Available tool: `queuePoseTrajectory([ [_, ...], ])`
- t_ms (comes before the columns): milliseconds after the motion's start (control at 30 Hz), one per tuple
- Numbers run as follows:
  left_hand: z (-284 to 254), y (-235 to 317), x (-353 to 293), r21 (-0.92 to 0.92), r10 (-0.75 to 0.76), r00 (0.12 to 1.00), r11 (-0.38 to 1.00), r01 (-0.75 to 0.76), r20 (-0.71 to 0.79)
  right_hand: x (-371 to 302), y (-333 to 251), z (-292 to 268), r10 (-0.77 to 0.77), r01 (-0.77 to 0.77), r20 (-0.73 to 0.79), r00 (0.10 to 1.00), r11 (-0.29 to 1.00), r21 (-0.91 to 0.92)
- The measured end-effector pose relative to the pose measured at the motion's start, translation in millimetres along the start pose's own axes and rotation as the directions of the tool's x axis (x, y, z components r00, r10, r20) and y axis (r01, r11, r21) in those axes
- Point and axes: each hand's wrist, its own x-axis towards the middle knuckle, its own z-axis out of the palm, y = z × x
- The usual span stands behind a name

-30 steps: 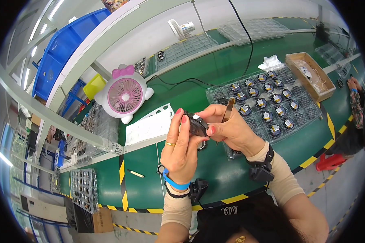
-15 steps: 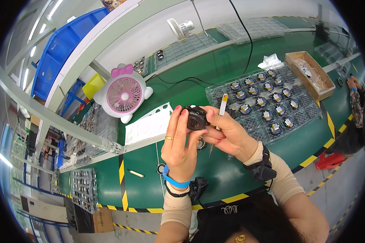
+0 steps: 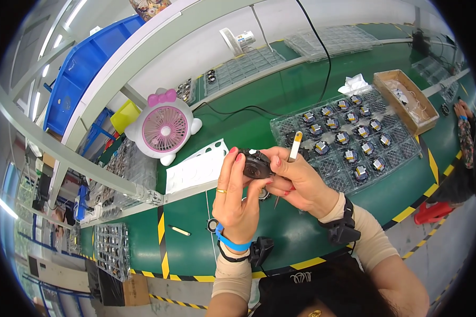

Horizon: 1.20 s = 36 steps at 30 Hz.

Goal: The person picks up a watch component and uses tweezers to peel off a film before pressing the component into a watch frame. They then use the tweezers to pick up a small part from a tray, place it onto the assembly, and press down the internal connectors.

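A small black round part (image 3: 255, 164) is held up above the green desk (image 3: 301, 95), between both hands and close to the camera. The left hand (image 3: 237, 198) is closed around the part from below and the left, with fingertips curled over its near edge. The right hand (image 3: 296, 182) is closed against the part's right side, while a thin stick with a yellowish tip (image 3: 294, 146) is pinched upright between its fingers.

Compared with a second ago, the stick has been turned: then it was seen leaning away to the right, darker and more level, and now it stands nearly upright with its pale tip uppermost. The part has been kept at much the same height, but it has been rotated slightly and drawn closer between the two hands. From this it can be judged that the work on the part has been paused with the stick lifted clear, and that the part is being inspected or re-gripped rather than put down.

Behind the hands, a clear tray (image 3: 407, 153) of similar dark parts lies on the desk, untouched. A pink fan (image 3: 165, 128) stands to the left.
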Motion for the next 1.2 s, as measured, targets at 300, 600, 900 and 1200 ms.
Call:
queuePoseTrajectory([
  [300, -0.9, 2.3, 1.5, -0.026, 0.017, 1.000, 1.000, -0.017, -0.018, -0.4, -1.7, 1.7, -0.062, 0.066, 0.050, 0.997, 0.994, -0.082],
  [600, -1.3, 4.5, 1.5, -0.016, 0.010, 0.999, 1.000, -0.010, -0.038, -1.2, -2.7, 5.3, -0.100, 0.104, 0.031, 0.995, 0.981, -0.164],
  [900, -7.7, -3.2, -2.4, 0.051, 0.089, 0.996, 0.995, -0.087, -0.028, -2.3, -0.8, 6.5, -0.104, 0.116, 0.055, 0.993, 0.951, -0.287],
  [1200, -1.9, -1.0, -5.9, -0.154, 0.018, 0.999, 0.988, -0.011, 0.043, -10.4, -21.7, 3.9, -0.205, 0.232, 0.108, 0.973, 0.857, -0.460],
])
